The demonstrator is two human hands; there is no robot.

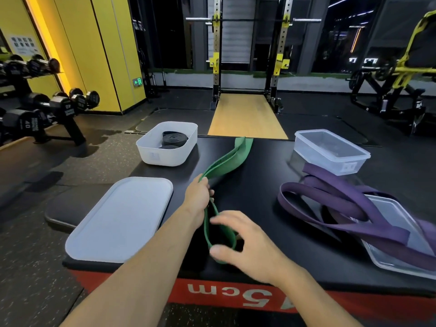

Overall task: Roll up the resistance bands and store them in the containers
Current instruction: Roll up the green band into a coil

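A long green resistance band point(230, 156) lies across the black box top, from its far edge toward me. My left hand point(199, 197) grips the band near its middle. My right hand point(238, 241) holds the near looped end, thumb under and fingers curved over it. A white tub point(151, 152) at the far left holds rolled black bands point(173, 139). A clear container point(330, 153) stands at the far right with nothing in it. Loose purple bands point(349, 208) lie in a heap on the right.
A white lid point(120, 220) lies at the near left, partly over a black bench pad point(59, 208). A clear lid point(401, 251) lies under the purple bands. The red-sided plyo box point(236, 293) edge is close to me. A dumbbell rack point(35, 107) stands left, a squat rack point(250, 55) ahead.
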